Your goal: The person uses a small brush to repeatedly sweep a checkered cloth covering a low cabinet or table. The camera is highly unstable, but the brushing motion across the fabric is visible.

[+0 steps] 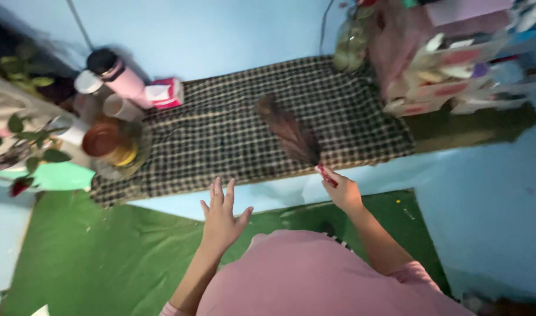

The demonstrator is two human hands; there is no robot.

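right hand [341,190] shut tight on red handle of feather duster [291,131], lying on checked cloth [233,134]. left hand [221,216] open, empty. could knock over cups [113,126] nearby with a big swing.

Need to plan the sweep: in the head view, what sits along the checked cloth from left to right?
Copper-coloured bowl → pink bottle with black cap → pink and white box → dark feather duster, held by the right hand → stacked cartons.
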